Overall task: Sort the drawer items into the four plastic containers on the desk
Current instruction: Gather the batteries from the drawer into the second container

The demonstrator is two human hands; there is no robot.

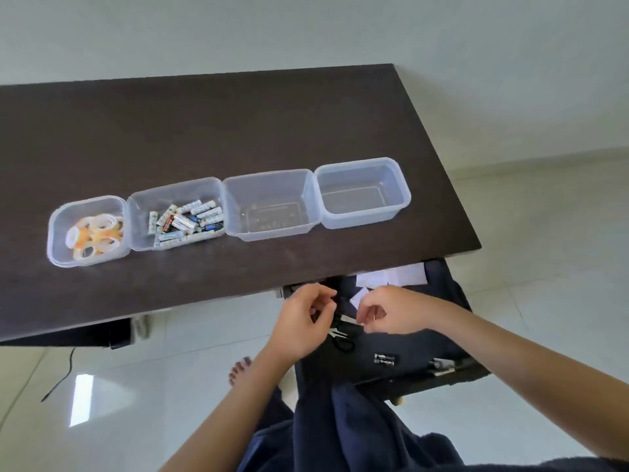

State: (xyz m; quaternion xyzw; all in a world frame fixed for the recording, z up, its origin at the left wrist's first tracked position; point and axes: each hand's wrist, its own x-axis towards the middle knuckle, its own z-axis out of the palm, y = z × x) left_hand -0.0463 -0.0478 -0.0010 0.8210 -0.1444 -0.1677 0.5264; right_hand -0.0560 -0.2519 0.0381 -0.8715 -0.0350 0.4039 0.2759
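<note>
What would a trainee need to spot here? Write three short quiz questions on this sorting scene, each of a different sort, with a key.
1. True or false: the container of tape rolls stands at the right end of the row.
2. How many of the four containers on the desk hold nothing?
3. Multiple choice: the batteries lie in which container, counted from the left? A first, B second, C fourth.

Key
1. False; it stands at the left end.
2. Two: the third container and the fourth container.
3. B.
</note>
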